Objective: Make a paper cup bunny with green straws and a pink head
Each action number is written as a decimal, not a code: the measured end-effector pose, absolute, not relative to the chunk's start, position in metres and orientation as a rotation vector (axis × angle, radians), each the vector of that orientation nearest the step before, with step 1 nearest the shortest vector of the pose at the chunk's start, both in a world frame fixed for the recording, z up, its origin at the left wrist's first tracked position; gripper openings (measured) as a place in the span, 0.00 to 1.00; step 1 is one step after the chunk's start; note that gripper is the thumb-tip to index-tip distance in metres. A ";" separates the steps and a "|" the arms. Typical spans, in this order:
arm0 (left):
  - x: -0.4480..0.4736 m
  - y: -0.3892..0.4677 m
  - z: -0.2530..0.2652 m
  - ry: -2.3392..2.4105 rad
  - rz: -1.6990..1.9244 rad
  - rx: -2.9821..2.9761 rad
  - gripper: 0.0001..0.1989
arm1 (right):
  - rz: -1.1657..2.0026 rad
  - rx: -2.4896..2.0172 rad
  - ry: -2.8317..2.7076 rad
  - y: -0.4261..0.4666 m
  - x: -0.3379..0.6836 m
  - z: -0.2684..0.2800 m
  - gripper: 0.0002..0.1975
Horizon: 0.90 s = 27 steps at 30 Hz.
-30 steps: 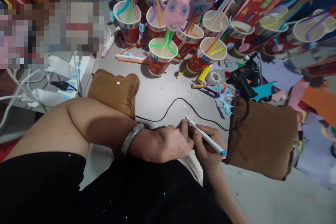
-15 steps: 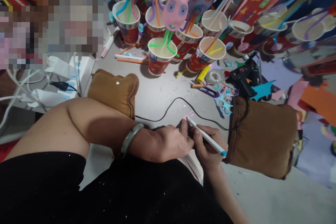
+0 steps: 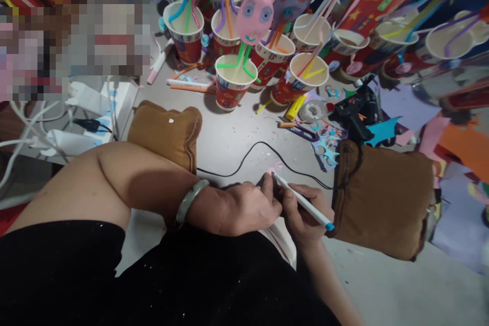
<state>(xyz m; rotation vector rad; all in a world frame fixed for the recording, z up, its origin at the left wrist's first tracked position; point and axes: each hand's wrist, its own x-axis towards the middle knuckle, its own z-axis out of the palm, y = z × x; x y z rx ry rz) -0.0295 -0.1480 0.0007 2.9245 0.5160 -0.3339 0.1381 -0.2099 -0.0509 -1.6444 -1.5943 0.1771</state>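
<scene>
A white felt-tip pen (image 3: 305,202) with a blue end is gripped in my right hand (image 3: 303,221), its tip pointing up and left. The tip meets a small pink paper piece (image 3: 271,170) on the table. My left hand (image 3: 246,209), with a pale bangle on the wrist, has its fingers curled and a fingertip pressing the lower edge of that piece; the thumb is hidden. Just to the right lies a second small pink paper circle (image 3: 279,166) with a mark drawn on it.
A thin black cord (image 3: 262,143) loops across the table between two brown cushioned pouches (image 3: 164,132). Paper cups (image 3: 231,94) holding straws and paper animal heads stand behind. A glue gun (image 3: 353,117), paper scraps (image 3: 328,147) and tape (image 3: 313,111) lie right; white cables (image 3: 38,132) left.
The pen has shifted slightly right and down in my right hand, its tip moving a little over the pink paper piece. My left hand stays in place.
</scene>
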 end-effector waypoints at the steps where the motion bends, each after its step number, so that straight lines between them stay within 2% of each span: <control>1: -0.030 -0.148 0.000 0.510 -0.337 2.927 0.24 | 0.175 -1.640 -1.591 -0.210 0.138 -0.051 0.05; 9: -0.028 -0.146 0.008 0.512 -0.351 2.914 0.26 | 0.200 -1.621 -1.603 -0.210 0.137 -0.054 0.04; 27: -0.028 -0.144 0.013 0.554 -0.366 2.869 0.26 | 0.165 -1.661 -1.580 -0.208 0.134 -0.050 0.05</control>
